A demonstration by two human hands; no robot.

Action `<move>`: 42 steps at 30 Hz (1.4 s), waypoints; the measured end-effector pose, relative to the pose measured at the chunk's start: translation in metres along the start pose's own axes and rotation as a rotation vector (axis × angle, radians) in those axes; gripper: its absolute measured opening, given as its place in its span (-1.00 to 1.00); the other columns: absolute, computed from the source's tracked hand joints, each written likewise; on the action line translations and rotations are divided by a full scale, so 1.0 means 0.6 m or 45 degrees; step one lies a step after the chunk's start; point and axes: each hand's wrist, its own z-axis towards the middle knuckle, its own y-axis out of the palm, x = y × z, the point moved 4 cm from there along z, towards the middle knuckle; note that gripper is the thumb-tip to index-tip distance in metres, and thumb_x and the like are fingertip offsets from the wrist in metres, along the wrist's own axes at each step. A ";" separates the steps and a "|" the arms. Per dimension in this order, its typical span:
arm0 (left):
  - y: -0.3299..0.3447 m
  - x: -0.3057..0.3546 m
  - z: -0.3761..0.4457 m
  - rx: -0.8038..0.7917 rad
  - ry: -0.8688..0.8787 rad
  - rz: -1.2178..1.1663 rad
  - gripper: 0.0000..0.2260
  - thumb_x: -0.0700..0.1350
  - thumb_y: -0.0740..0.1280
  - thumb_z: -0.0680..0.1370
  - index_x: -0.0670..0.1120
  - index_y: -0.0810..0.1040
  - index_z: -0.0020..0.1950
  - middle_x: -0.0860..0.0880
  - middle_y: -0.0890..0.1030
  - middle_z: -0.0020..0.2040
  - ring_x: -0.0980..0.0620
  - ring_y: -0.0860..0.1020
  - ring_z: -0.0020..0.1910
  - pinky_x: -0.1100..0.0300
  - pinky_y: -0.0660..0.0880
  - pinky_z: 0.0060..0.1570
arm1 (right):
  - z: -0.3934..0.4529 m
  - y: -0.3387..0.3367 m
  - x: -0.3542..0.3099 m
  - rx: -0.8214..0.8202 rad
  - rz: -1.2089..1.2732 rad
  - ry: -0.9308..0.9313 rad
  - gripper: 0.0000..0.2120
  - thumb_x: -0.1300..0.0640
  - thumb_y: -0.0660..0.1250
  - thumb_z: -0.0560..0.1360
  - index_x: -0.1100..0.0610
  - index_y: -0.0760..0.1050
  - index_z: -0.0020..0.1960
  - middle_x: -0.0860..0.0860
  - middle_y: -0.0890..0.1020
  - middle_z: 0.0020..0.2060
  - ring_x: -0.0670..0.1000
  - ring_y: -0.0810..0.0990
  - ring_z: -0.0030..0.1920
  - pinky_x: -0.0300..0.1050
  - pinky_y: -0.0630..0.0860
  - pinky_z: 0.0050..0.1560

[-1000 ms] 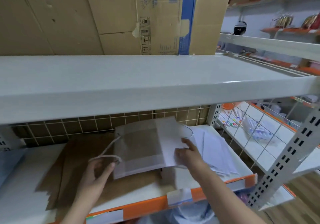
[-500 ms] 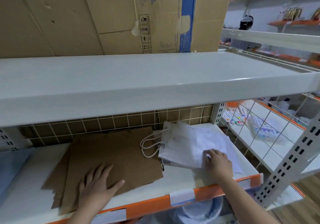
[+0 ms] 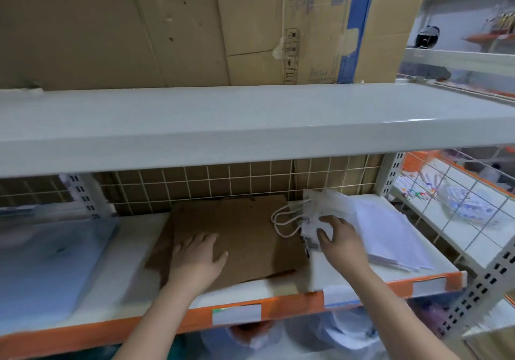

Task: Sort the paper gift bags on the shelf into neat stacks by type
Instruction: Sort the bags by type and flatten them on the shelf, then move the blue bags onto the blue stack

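Sorting stands at the squaring-up step: two groups of flat paper gift bags already lie side by side on the lower shelf (image 3: 281,283), under the grey upper shelf (image 3: 250,125) that carries flattened cardboard boxes (image 3: 195,25). The brown bags (image 3: 245,234) occupy the middle of the lower shelf, fanned slightly so that their left and near edges do not line up. The left hand (image 3: 196,262) rests flat on the near left part of this stack, fingers extended and spread, gripping nothing. The white bags (image 3: 387,231) lie to the right, just beside the brown stack, with their rope handles (image 3: 282,221) looping leftward over the brown paper. The right hand (image 3: 338,238) sits on the left end of the white stack, where the handles attach; its fingers appear to press down on the bag tops, but motion blur prevents a firm reading of whether they curl round an edge. A pale blue sheet (image 3: 50,253) lies at the far left of the shelf, apart from both stacks. The next move, as judged from this layout, calls for drawing the brown bags' edges into line under the left hand while the right hand tucks the handles back and squares the white stack. Light paper slides easily, so pressure should stay even to avoid fanning the lower bags.
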 end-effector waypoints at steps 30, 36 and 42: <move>-0.225 -0.790 -0.369 0.498 -0.356 0.059 -0.70 0.03 0.34 0.49 0.00 0.56 0.20 -0.01 0.63 0.07 -0.11 0.60 0.07 0.00 0.43 0.05 | -0.407 0.401 -0.748 -0.535 0.126 -0.599 -0.60 0.03 0.20 0.59 -0.03 0.31 0.42 -0.06 0.39 0.39 0.01 0.30 0.41 -0.05 0.29 0.38; -0.237 -0.922 -0.370 0.576 -0.449 0.071 -0.68 0.07 0.29 0.48 -0.01 0.56 0.18 -0.03 0.65 0.00 -0.13 0.61 0.03 0.01 0.42 0.00 | -0.415 0.496 -0.844 -0.629 0.083 -0.658 -0.62 0.02 0.19 0.59 -0.03 0.32 0.41 -0.04 0.39 0.39 0.03 0.30 0.40 -0.02 0.27 0.38; -0.267 -1.054 -0.344 0.587 -0.492 0.060 -0.63 0.11 0.21 0.54 0.02 0.48 0.30 -0.01 0.60 0.15 -0.09 0.54 0.18 0.03 0.37 0.12 | -0.406 0.596 -0.949 -0.655 0.117 -0.675 -0.63 0.02 0.21 0.58 -0.04 0.36 0.37 -0.05 0.42 0.36 0.03 0.35 0.37 -0.02 0.32 0.35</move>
